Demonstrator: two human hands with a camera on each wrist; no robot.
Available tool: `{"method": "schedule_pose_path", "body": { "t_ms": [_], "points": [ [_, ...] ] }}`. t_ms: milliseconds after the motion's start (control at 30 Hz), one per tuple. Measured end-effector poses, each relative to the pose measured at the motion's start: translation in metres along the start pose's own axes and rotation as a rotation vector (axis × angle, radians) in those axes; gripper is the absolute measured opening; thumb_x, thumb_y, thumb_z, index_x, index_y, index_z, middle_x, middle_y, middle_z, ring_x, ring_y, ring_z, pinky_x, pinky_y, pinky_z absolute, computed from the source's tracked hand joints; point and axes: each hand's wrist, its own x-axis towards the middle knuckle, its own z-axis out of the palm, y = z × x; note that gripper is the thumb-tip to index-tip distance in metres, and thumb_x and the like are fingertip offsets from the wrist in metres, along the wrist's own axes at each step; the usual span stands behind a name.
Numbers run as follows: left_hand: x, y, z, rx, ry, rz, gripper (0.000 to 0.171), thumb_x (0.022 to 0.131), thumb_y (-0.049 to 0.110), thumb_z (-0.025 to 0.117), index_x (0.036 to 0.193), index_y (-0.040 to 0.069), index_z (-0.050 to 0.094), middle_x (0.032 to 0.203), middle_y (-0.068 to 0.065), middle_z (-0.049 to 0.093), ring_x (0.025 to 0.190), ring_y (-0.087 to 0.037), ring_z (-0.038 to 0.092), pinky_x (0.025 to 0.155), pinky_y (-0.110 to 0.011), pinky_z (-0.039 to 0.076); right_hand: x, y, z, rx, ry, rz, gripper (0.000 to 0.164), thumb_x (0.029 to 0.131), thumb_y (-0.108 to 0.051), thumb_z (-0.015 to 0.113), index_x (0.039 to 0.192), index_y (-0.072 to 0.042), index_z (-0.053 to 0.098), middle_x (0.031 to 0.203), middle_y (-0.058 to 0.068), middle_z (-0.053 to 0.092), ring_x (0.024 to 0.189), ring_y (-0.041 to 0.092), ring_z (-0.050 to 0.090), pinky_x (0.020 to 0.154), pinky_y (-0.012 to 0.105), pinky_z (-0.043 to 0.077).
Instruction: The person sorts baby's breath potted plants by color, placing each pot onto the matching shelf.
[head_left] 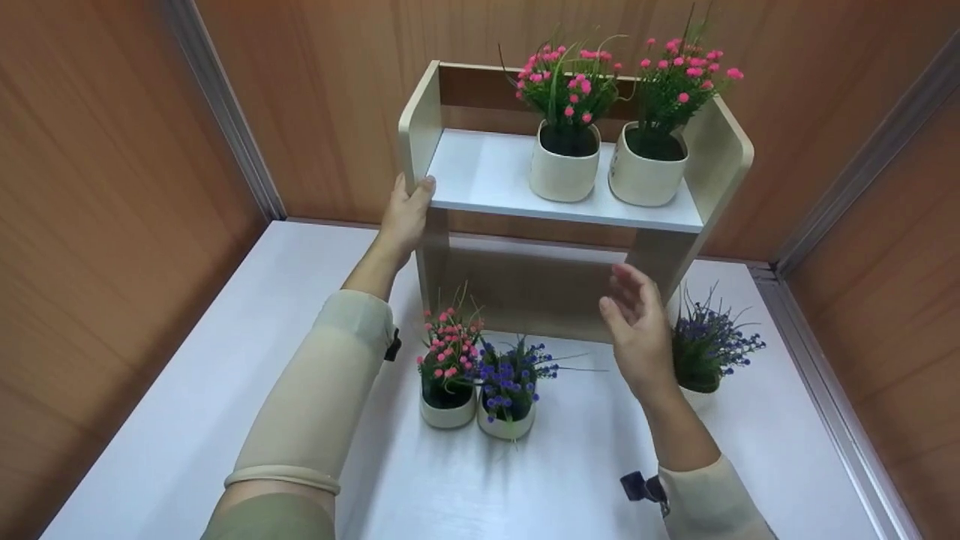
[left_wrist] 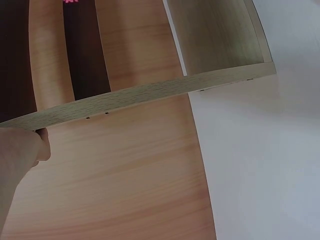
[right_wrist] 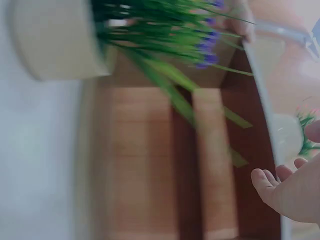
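Note:
My left hand (head_left: 406, 214) grips the left side panel of a small two-tier wooden shelf (head_left: 472, 169), its thumb by the white upper board. In the left wrist view that hand (left_wrist: 22, 150) is at the panel's edge, its fingertips partly hidden. My right hand (head_left: 637, 330) is held up before the shelf's lower opening with nothing in it, fingers loosely bent. Two white pots of pink flowers, the left one (head_left: 565, 169) and the right one (head_left: 649, 172), stand on the upper board toward the right.
On the white table (head_left: 450, 495), a pink-flowered pot (head_left: 448, 409) and a purple-flowered pot (head_left: 506, 424) stand side by side before the shelf. Another purple-flowered plant (head_left: 709, 349) stands right of the right hand, its pot partly hidden. Wooden walls (head_left: 112, 187) enclose the table.

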Motion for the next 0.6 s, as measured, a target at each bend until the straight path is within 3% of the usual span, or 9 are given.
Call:
{"method": "schedule_pose_path", "body": {
  "t_ms": [167,367,600],
  "points": [
    [0.0,0.0,0.0,-0.008,0.001,0.026,0.071,0.104,0.054,0.04,0.16,0.02,0.013,0.168,-0.005,0.019,0.159,-0.027,0.012,0.13,-0.048,0.01,-0.023,0.037,-0.004,-0.047,-0.023,0.161,0.048,0.104,-0.013,0.054,0.15,-0.018,0.038,0.154,0.002,0.043,0.146,0.02,0.041,0.121,0.038,0.037],
    [0.001,0.001,0.001,-0.013,0.017,0.032,0.069,0.104,0.052,0.041,0.16,0.02,0.016,0.166,-0.006,0.024,0.158,-0.027,0.016,0.13,-0.048,0.013,-0.048,0.07,-0.002,-0.121,-0.13,0.361,0.057,0.104,-0.013,0.055,0.154,-0.025,0.032,0.16,0.001,0.035,0.151,0.023,0.036,0.118,0.039,0.041],
    [0.002,0.001,0.002,-0.024,0.019,0.036,0.065,0.105,0.047,0.043,0.159,0.019,0.019,0.165,-0.008,0.026,0.157,-0.027,0.019,0.13,-0.047,0.013,-0.077,0.091,0.012,-0.072,-0.238,0.479,0.074,0.095,-0.009,0.069,0.156,-0.022,0.031,0.164,0.005,0.027,0.153,0.033,0.031,0.117,0.041,0.04]
  ]
}}
